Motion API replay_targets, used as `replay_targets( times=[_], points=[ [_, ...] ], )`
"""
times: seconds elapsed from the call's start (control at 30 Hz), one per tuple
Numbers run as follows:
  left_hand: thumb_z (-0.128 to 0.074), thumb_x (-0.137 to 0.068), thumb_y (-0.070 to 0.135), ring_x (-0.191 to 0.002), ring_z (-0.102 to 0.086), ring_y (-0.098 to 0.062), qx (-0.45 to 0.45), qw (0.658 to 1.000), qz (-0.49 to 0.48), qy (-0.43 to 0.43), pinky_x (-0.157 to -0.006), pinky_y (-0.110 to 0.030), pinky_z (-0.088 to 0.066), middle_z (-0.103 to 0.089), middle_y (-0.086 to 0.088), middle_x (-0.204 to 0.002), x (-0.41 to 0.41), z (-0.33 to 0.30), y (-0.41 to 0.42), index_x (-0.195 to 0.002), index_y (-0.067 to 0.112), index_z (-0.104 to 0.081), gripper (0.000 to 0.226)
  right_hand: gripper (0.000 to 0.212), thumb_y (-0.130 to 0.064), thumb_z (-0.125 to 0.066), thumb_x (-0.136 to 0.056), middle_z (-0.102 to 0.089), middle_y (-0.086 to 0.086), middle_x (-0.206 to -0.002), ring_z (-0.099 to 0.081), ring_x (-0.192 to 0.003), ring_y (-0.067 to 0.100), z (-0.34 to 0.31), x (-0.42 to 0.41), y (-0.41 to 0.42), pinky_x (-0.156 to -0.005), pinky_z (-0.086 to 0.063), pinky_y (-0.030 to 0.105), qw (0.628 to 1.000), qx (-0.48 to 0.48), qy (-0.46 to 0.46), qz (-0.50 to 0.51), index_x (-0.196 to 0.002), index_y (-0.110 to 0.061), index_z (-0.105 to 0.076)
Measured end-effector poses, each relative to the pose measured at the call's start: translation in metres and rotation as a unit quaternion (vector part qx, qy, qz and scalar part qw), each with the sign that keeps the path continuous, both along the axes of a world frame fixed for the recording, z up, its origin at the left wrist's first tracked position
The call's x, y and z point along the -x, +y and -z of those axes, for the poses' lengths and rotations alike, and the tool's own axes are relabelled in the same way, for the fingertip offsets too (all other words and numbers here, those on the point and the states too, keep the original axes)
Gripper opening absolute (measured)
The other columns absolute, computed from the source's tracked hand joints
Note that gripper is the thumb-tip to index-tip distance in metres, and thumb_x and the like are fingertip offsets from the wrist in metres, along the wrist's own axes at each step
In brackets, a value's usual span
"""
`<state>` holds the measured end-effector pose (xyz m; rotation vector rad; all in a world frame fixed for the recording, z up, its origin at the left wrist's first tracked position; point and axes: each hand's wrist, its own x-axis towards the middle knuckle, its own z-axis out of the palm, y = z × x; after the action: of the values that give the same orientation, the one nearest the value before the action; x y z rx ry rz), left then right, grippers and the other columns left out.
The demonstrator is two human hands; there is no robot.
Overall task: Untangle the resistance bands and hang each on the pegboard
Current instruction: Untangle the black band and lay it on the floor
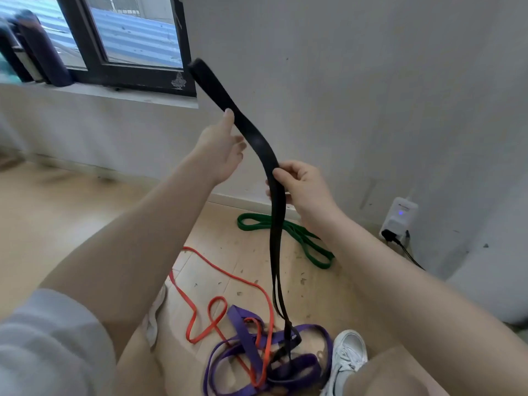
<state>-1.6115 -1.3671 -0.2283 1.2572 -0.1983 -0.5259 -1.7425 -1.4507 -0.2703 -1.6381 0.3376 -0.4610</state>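
So the held band [257, 141] runs up and left from the right hand [303, 187], past the left hand [220, 150] higher up, both pinching it; its lower end drops into the tangled pile [245, 332] on the floor [57, 210], between the knees; a shoe [348, 355] sits just right of the pile; one loose band [228, 272] trails out up and left; another band [288, 230] lies apart, further back by the wall; a wall plug [400, 218] is right of that; window [114, 38] upper left, a bottle [43, 50] on its sill [114, 94].
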Motion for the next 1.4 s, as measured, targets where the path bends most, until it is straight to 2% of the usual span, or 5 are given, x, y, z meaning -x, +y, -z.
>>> replay_targets(
  times=[0.1, 0.63, 0.8, 0.93, 1.4],
  points=[
    [-0.019, -0.094, 0.061, -0.12, -0.053, -0.029, -0.122, 0.98, 0.15, 0.045, -0.102, -0.041, -0.041, -0.055, -0.021, -0.129, 0.039, 0.054, 0.013, -0.137, 0.001, -0.035, 0.076, 0.017, -0.012, -0.051, -0.095, -0.064, 0.008, -0.073, -0.063, -0.059, 0.014, -0.017, -0.014, -0.003, -0.058, -0.056, 0.028, 0.997, -0.05, -0.02, 0.059, -0.083, -0.007, -0.062],
    [-0.042, -0.098, 0.018, -0.067, -0.048, -0.005, -0.285, 0.806, 0.187, -0.483, -0.062, -0.019, -0.041, -0.051, 0.01, -0.078, 0.054, 0.047, 0.017, -0.122, 0.015, -0.046, 0.025, 0.015, -0.008, -0.066, -0.085, -0.062, 0.013, -0.07, -0.064, -0.051, 0.017, 0.003, -0.001, -0.071, -0.052, -0.057, 0.024, 0.943, -0.223, 0.035, 0.245, -0.079, 0.002, -0.057],
    [-0.046, -0.095, 0.018, -0.06, -0.044, -0.006, -0.294, 0.754, 0.206, -0.55, -0.053, -0.012, -0.034, -0.051, 0.007, -0.073, 0.052, -0.015, -0.003, -0.105, 0.021, -0.054, 0.013, 0.017, -0.029, -0.064, -0.085, -0.054, 0.001, -0.076, -0.052, -0.073, 0.018, -0.012, 0.016, -0.084, -0.068, -0.046, 0.032, 0.948, 0.177, 0.106, 0.244, -0.084, -0.015, -0.055],
    [-0.056, -0.091, 0.021, -0.076, -0.057, -0.009, -0.264, 0.759, 0.196, -0.561, -0.069, -0.018, -0.044, -0.065, 0.003, -0.093, 0.051, -0.041, -0.009, -0.112, 0.017, -0.053, 0.022, 0.054, -0.001, -0.043, -0.07, -0.06, 0.003, -0.122, -0.051, -0.119, 0.014, -0.046, 0.021, -0.067, -0.103, -0.039, 0.029, 0.984, 0.167, -0.054, -0.025, -0.12, -0.017, -0.056],
    [-0.056, -0.09, 0.035, -0.073, -0.06, -0.015, -0.266, 0.856, 0.196, -0.398, -0.079, -0.035, -0.052, -0.061, -0.001, -0.078, 0.049, 0.001, 0.009, -0.102, 0.016, -0.049, 0.024, 0.033, -0.005, -0.063, -0.085, -0.069, 0.001, -0.106, -0.066, -0.096, 0.008, -0.054, 0.021, -0.056, -0.086, -0.052, 0.021, 0.972, 0.168, 0.02, -0.163, -0.118, -0.007, -0.062]
  ],
)
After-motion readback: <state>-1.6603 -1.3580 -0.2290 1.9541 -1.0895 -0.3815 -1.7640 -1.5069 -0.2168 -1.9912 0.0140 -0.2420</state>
